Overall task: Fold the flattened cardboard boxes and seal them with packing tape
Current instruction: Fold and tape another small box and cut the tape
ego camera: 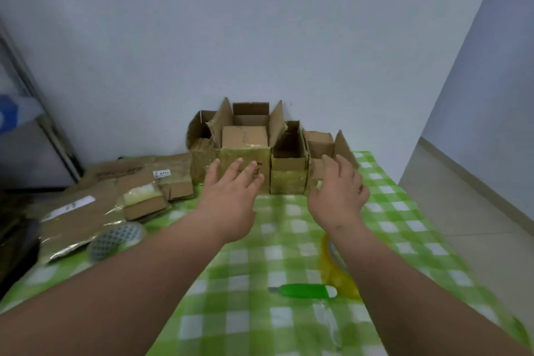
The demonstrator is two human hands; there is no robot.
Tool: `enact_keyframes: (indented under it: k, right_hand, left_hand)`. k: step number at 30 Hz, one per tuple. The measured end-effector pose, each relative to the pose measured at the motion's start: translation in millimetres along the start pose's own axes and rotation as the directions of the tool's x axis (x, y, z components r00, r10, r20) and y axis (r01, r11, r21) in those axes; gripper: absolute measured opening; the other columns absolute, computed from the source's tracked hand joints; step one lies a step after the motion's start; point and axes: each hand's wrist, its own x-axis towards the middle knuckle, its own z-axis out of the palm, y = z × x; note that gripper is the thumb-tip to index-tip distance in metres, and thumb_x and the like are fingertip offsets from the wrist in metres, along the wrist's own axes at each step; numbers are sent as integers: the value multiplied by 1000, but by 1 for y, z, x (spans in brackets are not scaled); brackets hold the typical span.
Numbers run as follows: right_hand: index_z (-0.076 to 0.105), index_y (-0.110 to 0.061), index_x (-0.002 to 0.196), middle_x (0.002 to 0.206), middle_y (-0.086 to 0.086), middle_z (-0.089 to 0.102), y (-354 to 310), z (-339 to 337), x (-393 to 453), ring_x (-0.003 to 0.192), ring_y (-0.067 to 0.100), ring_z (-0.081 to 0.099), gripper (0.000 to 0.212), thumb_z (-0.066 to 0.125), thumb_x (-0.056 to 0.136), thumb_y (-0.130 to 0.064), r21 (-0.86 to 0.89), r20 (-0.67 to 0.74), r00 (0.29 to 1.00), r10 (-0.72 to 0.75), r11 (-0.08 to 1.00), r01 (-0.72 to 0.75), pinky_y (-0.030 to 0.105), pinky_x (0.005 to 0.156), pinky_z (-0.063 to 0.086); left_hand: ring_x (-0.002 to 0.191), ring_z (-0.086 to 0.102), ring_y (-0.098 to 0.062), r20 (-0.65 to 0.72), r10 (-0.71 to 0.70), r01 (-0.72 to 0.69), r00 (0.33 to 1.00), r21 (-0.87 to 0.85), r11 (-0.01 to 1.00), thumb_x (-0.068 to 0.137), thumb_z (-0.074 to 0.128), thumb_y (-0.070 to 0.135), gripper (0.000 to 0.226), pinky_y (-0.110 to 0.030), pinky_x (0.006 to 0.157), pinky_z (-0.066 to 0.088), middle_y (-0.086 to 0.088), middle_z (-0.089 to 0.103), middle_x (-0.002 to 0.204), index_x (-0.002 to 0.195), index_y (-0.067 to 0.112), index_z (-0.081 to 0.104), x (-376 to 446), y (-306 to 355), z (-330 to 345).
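Both arms stretched forward over the table [404, 228] with its green-and-white checked cloth. Left hand [231, 196] open, fingers straight and slightly spread, raised in front of the largest folded cardboard box [245, 150], holding nothing; fingertips overlapping its front wall in view, contact not clear. Right hand [339, 193] open too, fingers relaxed and lightly bent, in front of the small open box [320, 147] at the right end of the row, empty.

Folded boxes in a row against the back wall, flaps up, fronts glossy with tape; a middle box [289, 165] between the two named. Flattened cardboard boxes [95, 199] piled at the left of the table. A netted roll of packing tape [115, 240] just in front of that pile. A yellowish tape roll [338, 266] partly hidden under the right forearm, and a green utility knife [306, 290] just beside it, near the front.
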Motion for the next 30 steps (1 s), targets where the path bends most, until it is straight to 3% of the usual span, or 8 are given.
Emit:
enact_keyframes:
  k: [3, 7, 14, 19, 22, 26, 30]
  right_hand:
    - [38, -31, 142, 153, -1, 29, -38, 9, -25, 139, 26, 22, 63, 54, 82, -20, -38, 83, 981, -177, 983, 181, 51, 112, 16]
    - [42, -29, 140, 150, -1, 33, -86, 30, -57, 137, 25, 24, 51, 52, 90, -28, -61, 226, 900, -373, 916, 396, 50, 112, 17]
    - [43, -26, 140, 152, 3, 34, -168, 69, -78, 137, 28, 26, 45, 47, 97, -35, -95, 425, 748, -510, 797, 597, 53, 111, 15]
    - [41, -25, 142, 146, 5, 42, -229, 99, -69, 133, 30, 35, 46, 39, 99, -41, -85, 482, 756, -443, 835, 544, 52, 107, 22]
    - [32, -27, 149, 149, 6, 41, -252, 117, -61, 135, 31, 34, 52, 38, 99, -39, -102, 559, 741, -371, 857, 506, 53, 104, 24]
    - [30, -32, 148, 145, 10, 45, -267, 139, -56, 138, 32, 31, 58, 44, 92, -29, -64, 621, 743, -252, 928, 368, 50, 101, 23]
    - [32, -35, 148, 136, 6, 53, -274, 147, -59, 132, 29, 39, 62, 49, 90, -23, 45, 578, 787, -218, 971, 236, 45, 93, 25]
  left_hand:
    - [152, -3, -24, 28, -60, 59, 998, 47, 997, 93, 44, 50, 75, -58, 113, -16, 3, -1, 166, 156, 32, 8, -32, -37, -3]
    - [151, 11, -23, 36, -162, 158, 986, 88, 983, 92, 47, 49, 66, -59, 114, -8, 2, 14, 164, 152, 34, 25, -72, -91, -1]
    - [148, 20, -19, 127, -368, 341, 921, 196, 919, 94, 37, 40, 55, -58, 114, -5, 4, 27, 159, 149, 38, 28, -126, -186, 27]
    - [144, 25, -19, 171, -455, 420, 874, 205, 884, 97, 31, 45, 53, -58, 111, -3, 6, 36, 154, 150, 44, 26, -147, -233, 53]
    - [144, 23, -30, 334, -512, 493, 792, 147, 858, 96, 29, 50, 58, -64, 111, 11, 2, 23, 159, 152, 43, 14, -149, -252, 68]
    - [138, 36, -37, 470, -511, 591, 720, -30, 806, 93, 20, 66, 66, -54, 106, 37, -2, 1, 165, 153, 45, 3, -152, -260, 90]
    - [141, 35, -32, 463, -487, 612, 740, -165, 773, 85, 22, 81, 86, -49, 105, 41, 4, -6, 164, 155, 35, 1, -153, -256, 101]
